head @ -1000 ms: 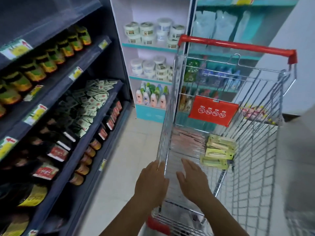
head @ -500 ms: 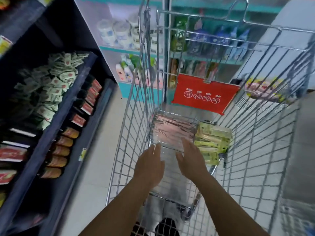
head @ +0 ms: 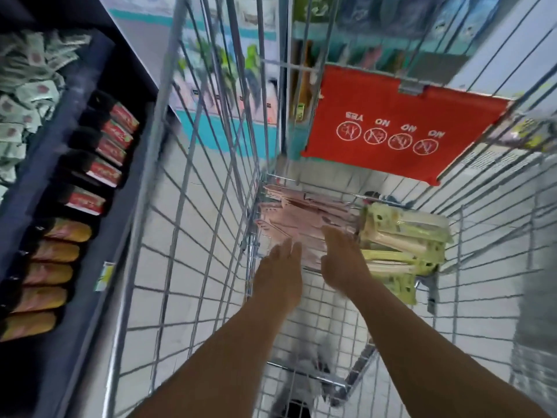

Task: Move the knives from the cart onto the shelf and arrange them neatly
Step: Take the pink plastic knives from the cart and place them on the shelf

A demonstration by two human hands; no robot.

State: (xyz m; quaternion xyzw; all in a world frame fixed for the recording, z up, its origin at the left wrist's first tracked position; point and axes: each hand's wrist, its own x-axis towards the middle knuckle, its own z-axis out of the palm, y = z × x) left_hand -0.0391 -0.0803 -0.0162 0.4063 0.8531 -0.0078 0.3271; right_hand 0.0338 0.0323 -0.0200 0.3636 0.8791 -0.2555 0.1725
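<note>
As the view dips, both hands (head: 313, 267) reach nearer the pink knives (head: 301, 218)

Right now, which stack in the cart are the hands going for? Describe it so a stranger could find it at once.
Start at the wire cart and look down at its floor, under the red sign. Two stacks of flat packets lie side by side there, and both open hands, left hand and right hand, reach over the left one. It is the pink stack; its neighbour, the green stack, lies right of the hands.
</note>
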